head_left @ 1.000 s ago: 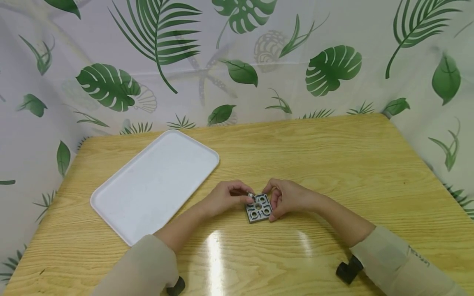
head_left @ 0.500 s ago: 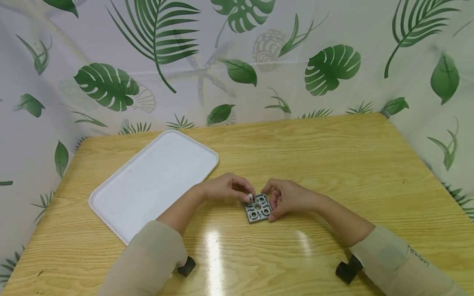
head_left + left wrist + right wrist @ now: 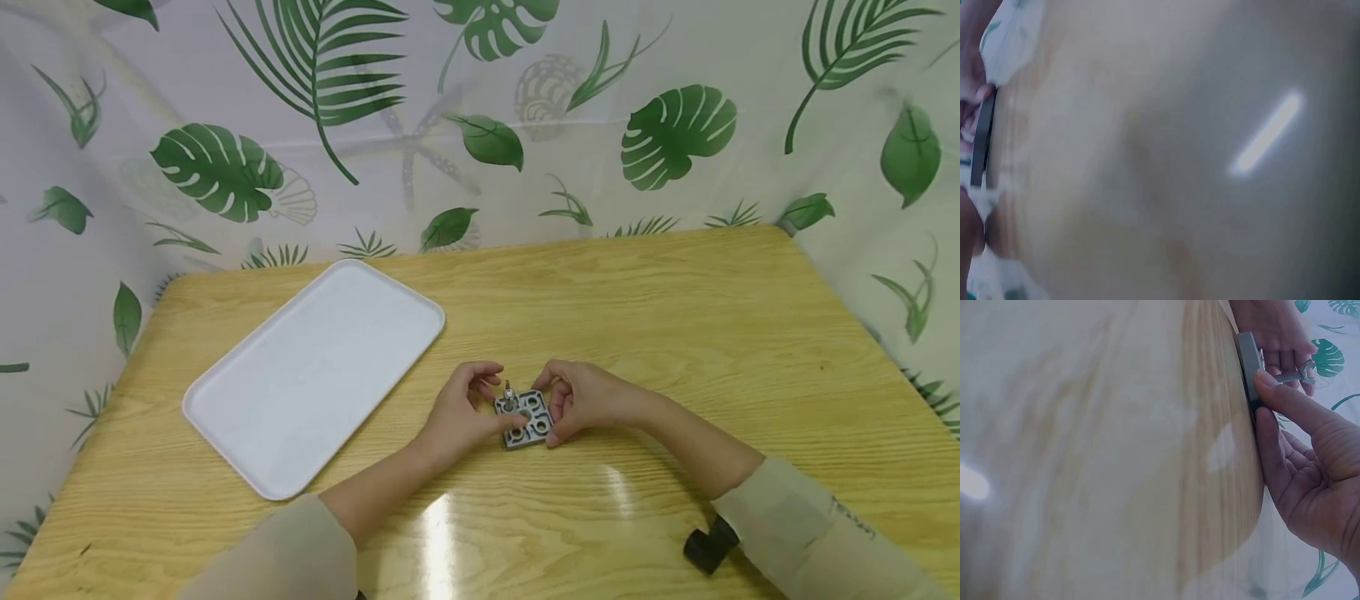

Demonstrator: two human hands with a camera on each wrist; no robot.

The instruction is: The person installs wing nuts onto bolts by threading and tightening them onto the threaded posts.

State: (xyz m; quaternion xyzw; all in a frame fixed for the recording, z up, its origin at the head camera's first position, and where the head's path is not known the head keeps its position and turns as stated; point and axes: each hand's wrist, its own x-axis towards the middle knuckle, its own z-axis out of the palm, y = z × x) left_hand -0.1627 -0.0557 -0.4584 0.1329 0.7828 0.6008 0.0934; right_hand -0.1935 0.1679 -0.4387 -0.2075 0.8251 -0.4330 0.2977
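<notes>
A square grey metal plate (image 3: 536,414) with round holes lies on the wooden table. Upright at its far left corner stands a small metal bolt (image 3: 509,395); from the side, this bolt (image 3: 1291,376) has a wing-like top. My right hand (image 3: 592,400) pinches the plate's right edge between thumb and fingers, as the right wrist view also shows. My left hand (image 3: 459,417) is at the left side, its thumb over the plate and its loosely bent fingers behind the bolt, apart from it. Whether the thumb presses the plate is unclear.
A white rectangular tray (image 3: 315,379) lies at an angle on the left of the wooden table (image 3: 637,308). Leaf-patterned cloth (image 3: 420,108) hangs behind the table and at both sides. A black wrist mount (image 3: 709,546) sits below the right sleeve.
My left fingers have let go of the bolt, which now stands by itself in the plate. The left hand has lowered and its thumb has come over the plate. The right hand keeps its grip.
</notes>
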